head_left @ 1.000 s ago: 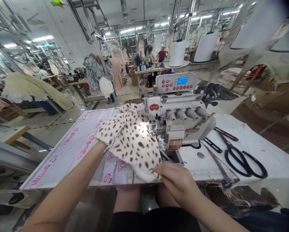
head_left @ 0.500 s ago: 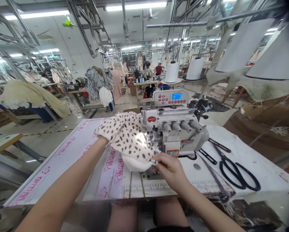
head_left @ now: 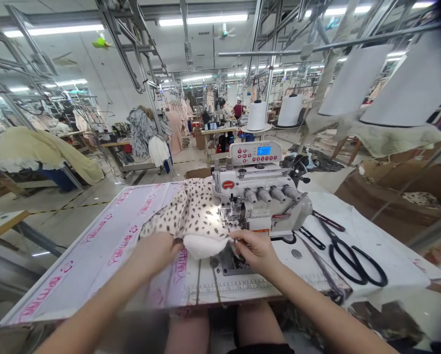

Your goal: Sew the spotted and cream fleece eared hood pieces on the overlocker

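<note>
With its near right edge pinched by the right hand and the blurred left hand's grip impossible to tell, the spotted fabric, against the sewing machine's left side, is best kept flat and unstretched.

From my end I count one overlock machine, four tension dials, four large white thread cones, one pair of scissors, two hands and one bunch of spotted fleece.
</note>
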Tool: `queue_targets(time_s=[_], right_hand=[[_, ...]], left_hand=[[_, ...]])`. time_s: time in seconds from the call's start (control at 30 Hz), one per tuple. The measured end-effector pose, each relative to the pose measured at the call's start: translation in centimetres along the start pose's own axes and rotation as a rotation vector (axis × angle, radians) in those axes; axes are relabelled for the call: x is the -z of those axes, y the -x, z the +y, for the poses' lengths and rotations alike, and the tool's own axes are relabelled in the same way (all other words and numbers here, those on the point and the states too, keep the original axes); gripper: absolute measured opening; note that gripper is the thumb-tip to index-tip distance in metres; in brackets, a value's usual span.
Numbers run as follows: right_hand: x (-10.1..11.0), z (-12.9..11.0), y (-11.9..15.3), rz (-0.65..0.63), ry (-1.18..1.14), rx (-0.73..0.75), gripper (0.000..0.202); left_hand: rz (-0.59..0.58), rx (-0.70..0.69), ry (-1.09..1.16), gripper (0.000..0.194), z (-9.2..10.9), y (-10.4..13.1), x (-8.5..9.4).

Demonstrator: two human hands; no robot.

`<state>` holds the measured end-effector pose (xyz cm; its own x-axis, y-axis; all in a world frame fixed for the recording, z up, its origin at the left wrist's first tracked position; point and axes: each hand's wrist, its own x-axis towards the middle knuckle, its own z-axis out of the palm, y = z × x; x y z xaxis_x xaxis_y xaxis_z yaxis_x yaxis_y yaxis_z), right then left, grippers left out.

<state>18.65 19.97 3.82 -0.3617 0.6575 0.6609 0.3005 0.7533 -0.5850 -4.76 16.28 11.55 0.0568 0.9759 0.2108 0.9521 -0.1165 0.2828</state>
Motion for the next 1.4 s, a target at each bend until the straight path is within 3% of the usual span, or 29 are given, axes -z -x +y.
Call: queue_targets(time_s=[0.03,0.07,0.13,0.2,0.33,0.5,0.63,0.73,0.87,1.03,1.13,1.3,1.4], right_hand=[[0.0,0.0,0.1,-0.001,-0.025,-0.004,0.017],[0.0,0.0,0.1,-0.001,-0.058,-0.022,0.017],[0.0,-0.2,0.2,-0.003,-0.125,-0.086,0.016],[0.0,-0.4,0.1,-0.002,-0.171,-0.139,0.014],[0.2,-0.8,0.2,0.002,-0.14,-0.062,0.011],[0.1,-0.6,0.8,-0.011,-0.026,0.006,0.012],[0.1,-0.5,0.1,-0.078,0.113,0.0,0.013],[0.3,-1.0,-1.0,-0.121,0.343,-0.015,0.017],[0.7,-1.5,-0.3,-0.073,0.557,0.01,0.02],[0.1,0.7,4.9,0.059,0.486,-0.052,0.025],[-1.0,2.6,7.3,0.017,0.471,-0.162,0.021],[-1.7,3.5,7.7,-0.074,0.401,-0.235,0.017],[-1.5,3.4,7.6,-0.072,0.359,-0.242,0.017]], left_hand=[[-0.04,-0.041,-0.042,0.034,1.0,1.3,-0.4],[0.001,-0.128,-0.037,0.03,2.1,2.3,-0.9],[0.176,-0.333,0.023,0.026,4.2,3.3,-2.4],[0.299,-0.462,0.075,0.03,5.3,2.8,-4.1],[0.233,-0.589,0.104,0.03,4.3,0.6,-6.1],[0.189,-0.694,0.085,0.031,2.6,0.0,-6.0],[0.158,-0.654,0.088,0.028,2.9,-0.7,-5.5],[0.112,-0.601,0.075,0.027,3.3,-1.9,-5.3],[0.039,-0.498,0.04,0.021,3.5,-3.8,-5.2],[0.015,-0.329,0.143,0.02,3.0,-7.0,-5.4],[0.053,-0.272,0.201,0.02,2.8,-10.0,-5.6],[0.121,-0.114,0.34,0.014,3.2,-14.1,-5.9],[0.189,-0.029,0.439,0.009,2.3,-13.3,-5.1]])
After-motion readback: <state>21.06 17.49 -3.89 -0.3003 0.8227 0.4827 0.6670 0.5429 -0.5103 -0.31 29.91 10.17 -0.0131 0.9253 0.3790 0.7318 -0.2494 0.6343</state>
